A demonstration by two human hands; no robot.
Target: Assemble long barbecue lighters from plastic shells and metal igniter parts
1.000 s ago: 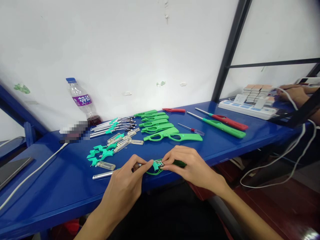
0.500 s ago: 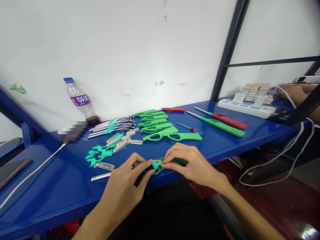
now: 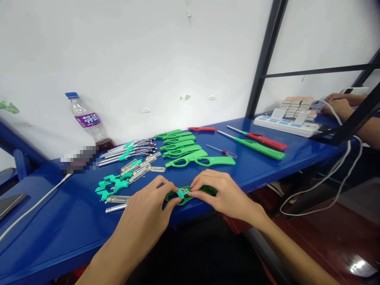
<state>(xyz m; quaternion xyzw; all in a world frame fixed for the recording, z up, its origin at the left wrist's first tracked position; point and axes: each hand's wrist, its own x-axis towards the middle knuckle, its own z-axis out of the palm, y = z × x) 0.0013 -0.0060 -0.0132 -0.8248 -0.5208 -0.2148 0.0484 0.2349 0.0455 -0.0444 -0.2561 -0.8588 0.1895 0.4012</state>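
A green lighter shell half [image 3: 211, 190] lies open side up near the table's front edge, partly hidden by both hands. My left hand [image 3: 148, 208] is closed, thumb and fingers pinching a small teal lighter part [image 3: 181, 193] inside the shell. My right hand [image 3: 224, 194] is also closed, its fingertips at thin white wires beside that part; whether they grip the wires or the shell is hidden. A silver metal tube [image 3: 115, 208] sticks out left from behind my left hand. Beside it are a clear fuel tank [image 3: 117, 199] and several teal triggers [image 3: 120, 184].
Further back lie several green shell halves [image 3: 181, 144], metal rods with wires [image 3: 127, 152], a screwdriver [image 3: 222, 151], a green lighter [image 3: 261, 148] and a red lighter [image 3: 264, 140]. A bottle [image 3: 90, 120] stands back left, a power strip [image 3: 286, 126] right. Another person's hand [image 3: 341, 107] shows far right.
The camera view has shifted slightly, so the table's things appear further left. Both hands stay at the green shell, and the fingers have moved only a little around the teal part and wires.
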